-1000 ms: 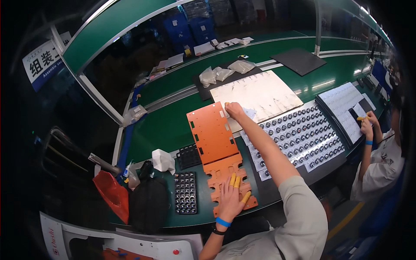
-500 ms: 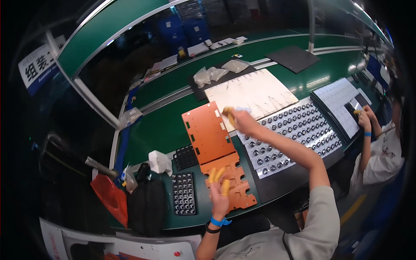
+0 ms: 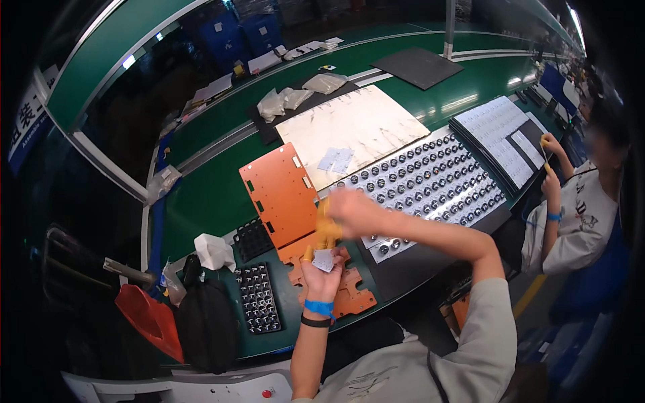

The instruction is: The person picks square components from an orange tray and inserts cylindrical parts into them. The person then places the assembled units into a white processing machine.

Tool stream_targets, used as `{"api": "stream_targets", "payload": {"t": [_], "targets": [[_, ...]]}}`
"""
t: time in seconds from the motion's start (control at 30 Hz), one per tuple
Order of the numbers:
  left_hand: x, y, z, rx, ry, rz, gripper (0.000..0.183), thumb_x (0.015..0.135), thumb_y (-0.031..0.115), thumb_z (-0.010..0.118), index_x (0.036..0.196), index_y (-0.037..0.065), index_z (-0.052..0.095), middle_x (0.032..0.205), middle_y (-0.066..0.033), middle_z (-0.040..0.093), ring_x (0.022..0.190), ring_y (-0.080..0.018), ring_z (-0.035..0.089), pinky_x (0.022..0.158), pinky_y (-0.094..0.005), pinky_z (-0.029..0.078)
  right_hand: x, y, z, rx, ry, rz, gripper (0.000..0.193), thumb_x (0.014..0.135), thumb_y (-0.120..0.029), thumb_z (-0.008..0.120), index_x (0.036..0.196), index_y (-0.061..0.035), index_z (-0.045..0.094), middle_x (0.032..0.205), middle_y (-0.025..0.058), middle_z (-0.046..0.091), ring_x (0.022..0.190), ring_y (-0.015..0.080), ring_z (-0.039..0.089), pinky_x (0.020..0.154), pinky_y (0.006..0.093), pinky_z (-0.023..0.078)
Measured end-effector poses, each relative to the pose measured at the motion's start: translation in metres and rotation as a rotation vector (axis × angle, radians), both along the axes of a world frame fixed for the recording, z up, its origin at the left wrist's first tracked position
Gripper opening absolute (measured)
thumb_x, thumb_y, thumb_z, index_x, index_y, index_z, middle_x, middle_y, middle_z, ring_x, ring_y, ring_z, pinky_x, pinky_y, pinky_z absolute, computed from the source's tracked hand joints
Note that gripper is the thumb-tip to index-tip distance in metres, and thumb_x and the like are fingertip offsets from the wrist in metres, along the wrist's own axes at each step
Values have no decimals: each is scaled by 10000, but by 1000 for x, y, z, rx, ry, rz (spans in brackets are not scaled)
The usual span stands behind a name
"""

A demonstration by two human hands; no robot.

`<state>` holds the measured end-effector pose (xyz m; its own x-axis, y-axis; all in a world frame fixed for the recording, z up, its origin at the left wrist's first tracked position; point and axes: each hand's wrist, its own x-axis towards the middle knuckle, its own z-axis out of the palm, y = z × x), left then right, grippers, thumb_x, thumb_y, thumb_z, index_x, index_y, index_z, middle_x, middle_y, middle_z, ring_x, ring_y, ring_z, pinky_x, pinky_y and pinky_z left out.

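My left hand (image 3: 321,274) is palm up over the notched orange plate (image 3: 356,297), yellow covers on its fingertips. A small whitish square piece (image 3: 324,260) lies against its fingers and seems held there. Just above and to the right, my right hand (image 3: 344,213) reaches across to the left fingers. Motion smears its fingers, so what they hold is hidden. Behind the hands lies a flat orange panel (image 3: 282,198) with slots along its edges. Several whitish square pieces (image 3: 335,160) rest on the pale board (image 3: 376,124) beyond.
Rows of black round parts cover a white panel (image 3: 430,183) on the right. Left of the orange plates stand a black tray (image 3: 258,303) of shiny parts, another black tray (image 3: 250,238) and a crumpled white wrapper (image 3: 213,252). A co-worker's hands (image 3: 551,158) are at the far right.
My right hand has come back from the pale board to my left hand. The small whitish piece now shows at my left hand. The whole view has shifted.
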<state>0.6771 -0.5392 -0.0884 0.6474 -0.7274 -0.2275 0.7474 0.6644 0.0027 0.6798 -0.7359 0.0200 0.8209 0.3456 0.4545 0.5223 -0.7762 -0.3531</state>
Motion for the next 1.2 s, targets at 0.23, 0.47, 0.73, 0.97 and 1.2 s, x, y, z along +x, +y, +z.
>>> {"api": "stream_targets", "payload": {"t": [0.23,0.47,0.73,0.97,1.2], "targets": [[-7,-8,-2,98,-36,107,298,1021,336,442,1051,62,555,947,-54,579,684,-176,421,528,-284,346,165,-79,-90,-198,81,-606,500,883,-380,676,1182,18,626,1169,220,605,1108,353,579,935,443,475],[-12,-10,-5,119,-112,147,305,1022,335,444,1053,61,576,934,-38,583,684,-158,415,520,-263,330,192,-78,-120,-402,242,-554,509,889,-458,610,1065,18,648,1102,222,634,1052,333,621,888,419,509],[-15,-12,-3,139,-116,162,337,1021,345,455,1065,40,592,929,-50,576,679,-161,420,516,-268,331,201,-76,-115,-562,74,-407,112,793,-110,619,852,-25,660,825,179,700,808,310,710,717,401,573],[-15,-11,5,179,-74,165,328,1022,340,461,1052,41,593,932,-50,577,680,-162,422,516,-271,335,203,-76,-114,-469,36,-433,141,750,-19,633,891,-20,638,867,165,699,822,307,710,721,395,578],[-14,-11,4,185,-82,174,324,1021,337,460,1053,42,589,935,-55,575,685,-168,425,523,-272,332,210,-68,-112,-450,45,-461,211,768,-19,592,976,10,570,805,180,692,773,330,706,690,413,576]]}}
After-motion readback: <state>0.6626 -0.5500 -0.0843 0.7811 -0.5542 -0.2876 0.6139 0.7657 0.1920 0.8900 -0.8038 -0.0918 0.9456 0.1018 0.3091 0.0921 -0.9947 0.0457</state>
